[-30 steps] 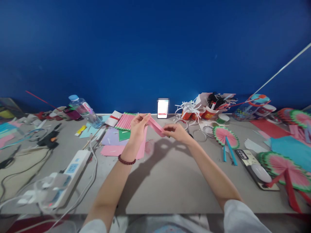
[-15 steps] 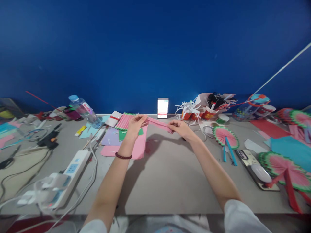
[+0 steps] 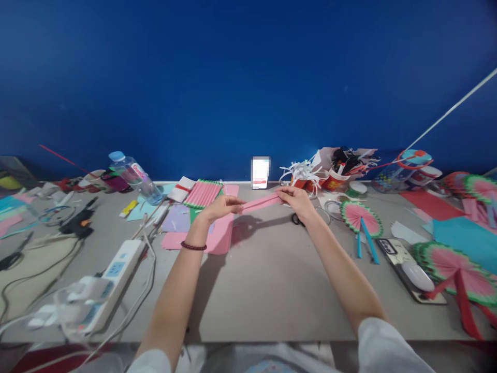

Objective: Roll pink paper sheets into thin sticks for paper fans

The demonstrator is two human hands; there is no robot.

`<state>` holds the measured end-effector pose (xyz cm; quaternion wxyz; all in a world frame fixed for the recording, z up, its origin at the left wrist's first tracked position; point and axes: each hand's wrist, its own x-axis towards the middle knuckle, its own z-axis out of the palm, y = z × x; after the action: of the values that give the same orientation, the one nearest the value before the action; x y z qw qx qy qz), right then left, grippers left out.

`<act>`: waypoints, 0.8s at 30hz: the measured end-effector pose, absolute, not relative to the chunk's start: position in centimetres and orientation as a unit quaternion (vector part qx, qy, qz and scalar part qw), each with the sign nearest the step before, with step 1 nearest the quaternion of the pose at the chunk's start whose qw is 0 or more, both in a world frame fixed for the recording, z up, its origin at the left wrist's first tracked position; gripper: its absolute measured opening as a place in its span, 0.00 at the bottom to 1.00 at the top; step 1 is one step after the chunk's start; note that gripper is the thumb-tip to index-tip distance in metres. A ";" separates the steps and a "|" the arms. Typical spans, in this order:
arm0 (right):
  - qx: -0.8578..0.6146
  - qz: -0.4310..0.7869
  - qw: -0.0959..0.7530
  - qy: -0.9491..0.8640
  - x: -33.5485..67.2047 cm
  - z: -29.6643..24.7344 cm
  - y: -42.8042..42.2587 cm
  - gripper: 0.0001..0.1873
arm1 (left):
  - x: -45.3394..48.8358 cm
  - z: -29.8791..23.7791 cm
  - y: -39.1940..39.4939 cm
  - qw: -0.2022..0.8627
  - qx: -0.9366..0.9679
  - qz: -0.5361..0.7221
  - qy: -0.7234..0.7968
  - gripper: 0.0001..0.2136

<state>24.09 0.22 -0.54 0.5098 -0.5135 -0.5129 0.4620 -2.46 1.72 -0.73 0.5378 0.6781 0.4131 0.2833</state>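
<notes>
A narrow folded pink paper strip (image 3: 261,203) is stretched between my two hands above the table. My left hand (image 3: 223,207) pinches its left end, and my right hand (image 3: 294,201) pinches the right end, which sits a little higher. Behind my left hand, a pleated pink paper with green edges (image 3: 203,194) lies on a stack of coloured sheets, the largest a pink sheet (image 3: 221,238). Just below my right hand, the black handles of scissors (image 3: 295,219) show; the rest is partly hidden by the hand and wrist.
A lit phone (image 3: 260,173) stands against the blue wall. To the right are a paper fan with blue sticks (image 3: 361,218), another with red sticks (image 3: 458,272), a phone with a mouse on it (image 3: 404,261), and cups of tools (image 3: 337,178). Leftward sit a power strip (image 3: 116,280) and a bottle (image 3: 135,176).
My left hand has moved down and slightly right, while my right hand has risen slightly to the right. The pink strip now slopes up toward the right instead of down.
</notes>
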 end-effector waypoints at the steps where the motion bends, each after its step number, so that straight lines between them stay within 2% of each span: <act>1: -0.512 0.461 0.507 -0.517 24.1 -0.6 0.2 0.16 | -2.5 -0.6 1.6 0.537 0.689 0.263 0.409 0.11; 4: -0.508 0.459 0.498 -0.532 24.1 -0.4 0.1 0.15 | -2.3 -0.4 1.2 0.538 0.720 0.215 0.381 0.08; 8: -0.514 0.446 0.478 -0.555 24.1 -0.2 -0.2 0.13 | -1.1 -0.5 0.6 0.541 0.728 0.201 0.371 0.10; 16: -0.488 0.432 0.436 -0.620 23.7 0.0 -0.7 0.16 | 2.3 -0.6 -0.7 0.521 0.701 0.283 0.397 0.10; 22: -0.450 0.484 0.445 -0.604 22.9 0.4 -1.3 0.23 | 3.9 -0.5 -1.5 0.511 0.665 0.362 0.406 0.08; 24: -0.451 0.483 0.459 -0.594 22.7 0.4 -1.3 0.23 | 4.2 -0.5 -1.5 0.487 0.665 0.379 0.421 0.07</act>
<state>22.66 -1.32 0.37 0.4594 -0.4509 -0.5938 0.4828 4.19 -1.52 -0.51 0.4874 0.6645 0.4208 0.3791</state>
